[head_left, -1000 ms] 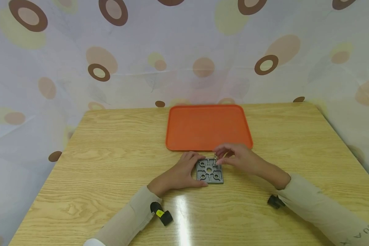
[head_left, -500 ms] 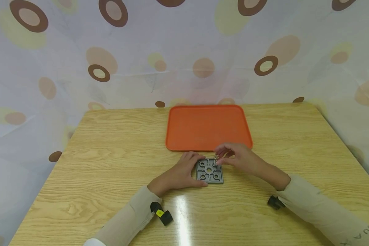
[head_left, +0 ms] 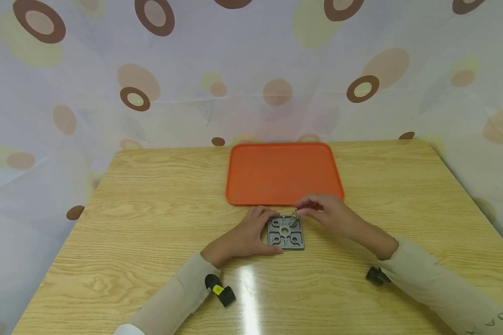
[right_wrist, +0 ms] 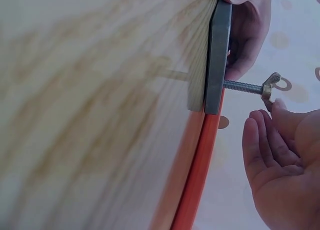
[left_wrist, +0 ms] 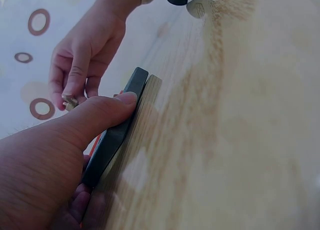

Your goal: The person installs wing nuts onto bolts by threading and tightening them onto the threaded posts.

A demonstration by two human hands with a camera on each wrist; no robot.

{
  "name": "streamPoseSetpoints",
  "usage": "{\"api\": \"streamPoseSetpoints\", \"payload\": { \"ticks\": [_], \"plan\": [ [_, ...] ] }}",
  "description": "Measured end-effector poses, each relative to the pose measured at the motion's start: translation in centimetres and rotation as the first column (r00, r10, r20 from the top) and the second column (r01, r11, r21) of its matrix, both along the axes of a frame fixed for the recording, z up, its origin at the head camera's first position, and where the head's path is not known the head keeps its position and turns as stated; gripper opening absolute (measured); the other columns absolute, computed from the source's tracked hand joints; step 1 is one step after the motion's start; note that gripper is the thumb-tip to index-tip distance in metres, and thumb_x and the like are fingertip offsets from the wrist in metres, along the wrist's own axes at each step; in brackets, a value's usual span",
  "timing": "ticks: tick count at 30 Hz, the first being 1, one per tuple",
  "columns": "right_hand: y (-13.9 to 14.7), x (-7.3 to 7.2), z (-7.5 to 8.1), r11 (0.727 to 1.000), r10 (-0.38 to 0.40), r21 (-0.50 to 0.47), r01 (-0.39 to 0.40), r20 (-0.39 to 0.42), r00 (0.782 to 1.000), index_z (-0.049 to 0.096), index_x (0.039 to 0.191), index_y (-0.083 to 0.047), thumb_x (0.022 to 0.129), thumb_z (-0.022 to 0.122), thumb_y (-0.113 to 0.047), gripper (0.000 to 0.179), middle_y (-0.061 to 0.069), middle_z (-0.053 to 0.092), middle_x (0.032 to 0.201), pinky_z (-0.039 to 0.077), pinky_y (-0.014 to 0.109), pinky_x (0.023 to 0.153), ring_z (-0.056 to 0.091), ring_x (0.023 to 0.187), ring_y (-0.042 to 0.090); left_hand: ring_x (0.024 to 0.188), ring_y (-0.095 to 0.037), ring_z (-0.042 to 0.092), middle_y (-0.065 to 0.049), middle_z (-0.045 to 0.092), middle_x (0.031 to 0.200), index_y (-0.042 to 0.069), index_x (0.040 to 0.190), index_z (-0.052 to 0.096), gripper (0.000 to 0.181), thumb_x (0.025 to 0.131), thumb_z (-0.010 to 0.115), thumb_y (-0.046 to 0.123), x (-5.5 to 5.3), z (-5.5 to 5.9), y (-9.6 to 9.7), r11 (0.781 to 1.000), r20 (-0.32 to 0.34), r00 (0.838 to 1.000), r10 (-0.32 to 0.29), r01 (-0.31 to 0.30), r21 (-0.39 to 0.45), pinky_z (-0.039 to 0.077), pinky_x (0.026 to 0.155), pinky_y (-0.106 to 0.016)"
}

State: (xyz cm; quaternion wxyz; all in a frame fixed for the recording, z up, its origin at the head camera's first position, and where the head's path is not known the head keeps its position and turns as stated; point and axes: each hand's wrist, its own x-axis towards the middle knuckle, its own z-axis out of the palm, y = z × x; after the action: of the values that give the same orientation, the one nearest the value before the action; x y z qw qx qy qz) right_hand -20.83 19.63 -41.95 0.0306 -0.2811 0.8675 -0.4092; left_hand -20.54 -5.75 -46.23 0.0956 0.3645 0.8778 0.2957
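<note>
A square grey metal plate (head_left: 285,231) with several round holes lies on the table. My left hand (head_left: 245,235) grips its left side, thumb on the near edge and fingers at the far edge. From the plate's far right corner a threaded bolt (right_wrist: 242,86) stands upright, a brass-coloured wing nut (right_wrist: 268,90) near its top. My right hand (head_left: 329,215) holds one wing of the nut at the thumb and fingertips; its other fingers are loosely bent. In the left wrist view, the left thumb (left_wrist: 112,110) presses the plate's dark edge.
An orange tray (head_left: 282,174) lies just beyond the plate, its near rim close to both hands. The wooden table (head_left: 159,195) reaches back to a patterned cloth (head_left: 251,70). A black wrist camera (head_left: 222,293) is strapped to the left sleeve, another (head_left: 377,275) to the right.
My right hand has shifted slightly right and its fingertips have drawn back on the wing nut, showing more of the bolt. The left hand and plate have stayed put.
</note>
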Motion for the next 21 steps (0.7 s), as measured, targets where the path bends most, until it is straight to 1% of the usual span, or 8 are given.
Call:
{"api": "streamPoseSetpoints", "payload": {
  "ticks": [3,4,5,9,11,12,14,21],
  "plan": [
    [0.11,0.01,-0.04,1.000,0.001,-0.008,-0.001,-0.019,1.000,0.067,0.102,-0.006,0.089,0.062,-0.014,0.016,-0.005,0.065,0.095,0.049,0.029,0.075,0.061,0.089,0.012,0.118,-0.015,0.029,0.003,0.036,0.128,0.015,0.138,0.037,0.088,0.071,0.069,0.061,-0.01,-0.02,0.01,1.000,-0.003,1.000,0.000,0.000,0.001,0.032,0.097,-0.034],
    [0.14,0.02,-0.04,1.000,0.000,-0.015,0.000,-0.020,1.000,0.067,0.101,-0.007,0.089,0.061,-0.014,0.016,-0.006,0.065,0.094,0.049,0.029,0.076,0.061,0.089,0.012,0.118,-0.015,0.029,0.003,0.036,0.128,0.015,0.139,0.037,0.088,0.071,0.069,0.061,-0.02,-0.04,0.02,1.000,-0.004,1.000,0.000,0.000,0.000,0.032,0.097,-0.034],
    [-0.05,0.28,0.40,1.000,-0.005,-0.013,0.004,-0.020,1.000,0.067,0.101,-0.006,0.089,0.061,-0.012,0.015,-0.004,0.066,0.094,0.049,0.029,0.076,0.061,0.089,0.014,0.118,-0.014,0.029,0.003,0.036,0.128,0.015,0.138,0.037,0.088,0.071,0.069,0.060,-0.03,-0.04,0.01,1.000,-0.003,1.000,0.001,-0.001,0.000,0.032,0.097,-0.034],
    [-0.04,0.33,0.42,1.000,-0.014,-0.023,0.014,-0.010,1.000,0.068,0.099,-0.008,0.089,0.061,-0.014,0.013,-0.003,0.066,0.093,0.049,0.029,0.076,0.061,0.088,0.013,0.118,-0.014,0.029,0.003,0.036,0.128,0.015,0.138,0.037,0.088,0.071,0.069,0.061,-0.07,-0.12,0.03,1.000,-0.003,1.000,0.003,-0.003,-0.001,0.032,0.098,-0.034],
    [-0.02,0.33,0.40,1.000,-0.019,-0.023,0.019,-0.012,1.000,0.068,0.097,-0.009,0.089,0.062,-0.014,0.011,-0.001,0.066,0.091,0.050,0.028,0.075,0.061,0.087,0.012,0.117,-0.014,0.029,0.003,0.036,0.128,0.015,0.138,0.037,0.088,0.071,0.069,0.061,-0.06,-0.13,0.03,1.000,-0.005,1.000,0.001,-0.001,0.002,0.032,0.097,-0.034],
    [0.17,0.11,-0.01,0.999,-0.017,-0.030,0.017,-0.014,1.000,0.069,0.096,-0.011,0.089,0.062,-0.017,0.011,-0.003,0.066,0.091,0.050,0.027,0.074,0.061,0.086,0.010,0.117,-0.014,0.029,0.003,0.036,0.128,0.015,0.138,0.037,0.088,0.071,0.069,0.061,-0.06,-0.14,0.04,1.000,-0.005,1.000,0.001,-0.001,0.003,0.032,0.097,-0.033],
    [0.18,0.17,0.07,0.999,-0.020,-0.039,0.019,-0.019,1.000,0.069,0.095,-0.012,0.089,0.062,-0.017,0.010,-0.001,0.066,0.089,0.050,0.027,0.073,0.061,0.084,0.010,0.116,-0.013,0.029,0.004,0.036,0.128,0.015,0.138,0.037,0.087,0.071,0.069,0.061,-0.04,-0.15,0.04,1.000,-0.006,1.000,0.001,-0.001,0.005,0.032,0.096,-0.033],
    [0.26,0.30,0.13,0.998,-0.018,-0.065,0.017,-0.015,1.000,0.069,0.094,-0.010,0.089,0.063,-0.015,0.010,0.004,0.066,0.088,0.050,0.028,0.072,0.061,0.081,0.012,0.116,-0.013,0.028,0.004,0.036,0.128,0.016,0.138,0.037,0.088,0.070,0.069,0.061,-0.04,-0.08,0.02,1.000,-0.002,1.000,0.000,0.000,0.010,0.032,0.097,-0.033]
  ]
}}
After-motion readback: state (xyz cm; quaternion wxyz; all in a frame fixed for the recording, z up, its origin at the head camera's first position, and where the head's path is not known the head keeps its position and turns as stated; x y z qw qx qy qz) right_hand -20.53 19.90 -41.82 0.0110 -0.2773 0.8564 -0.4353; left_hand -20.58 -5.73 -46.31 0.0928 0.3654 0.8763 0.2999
